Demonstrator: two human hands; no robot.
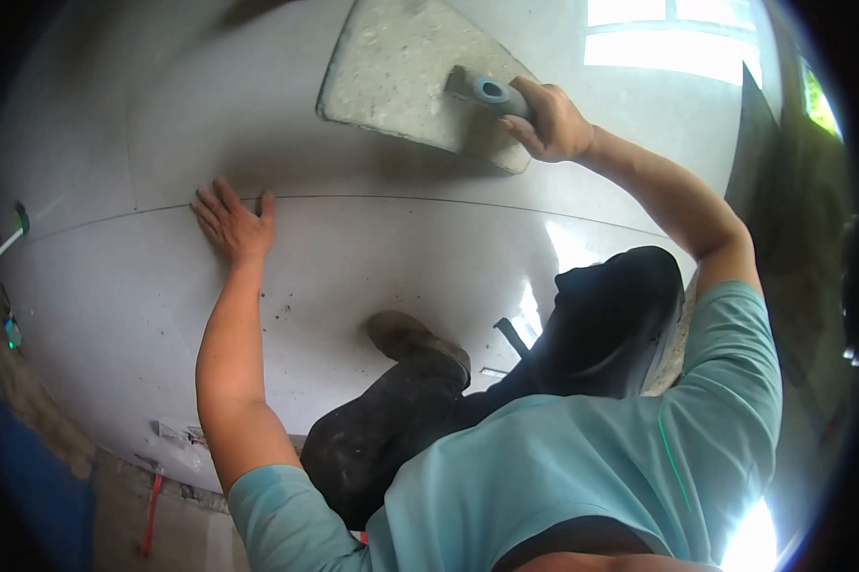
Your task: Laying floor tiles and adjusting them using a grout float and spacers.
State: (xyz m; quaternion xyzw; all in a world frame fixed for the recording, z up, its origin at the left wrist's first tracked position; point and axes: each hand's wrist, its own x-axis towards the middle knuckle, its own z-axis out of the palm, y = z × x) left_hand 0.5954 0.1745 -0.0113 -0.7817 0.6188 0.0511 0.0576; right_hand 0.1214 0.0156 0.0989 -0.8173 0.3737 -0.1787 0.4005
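My right hand (553, 119) is wrapped round the grey handle of a large plastering float (401, 71). The float's broad board is pale, speckled and smeared with dried residue. It is at the far side, over the glossy light-grey tiles (353, 253); whether it touches them I cannot tell. My left hand (232, 217) lies flat on the tiles with its fingers spread, across the thin dark joint (391, 197) between two of them. Nothing is in that hand.
My dark boot (406, 338) and bent legs rest on the nearer tile, beside scattered dark crumbs. A small black strip-like object (511, 337) lies by my knee. At lower left are a red strap (151, 515) and a blue surface (29, 477). A dark panel (756, 143) stands right.
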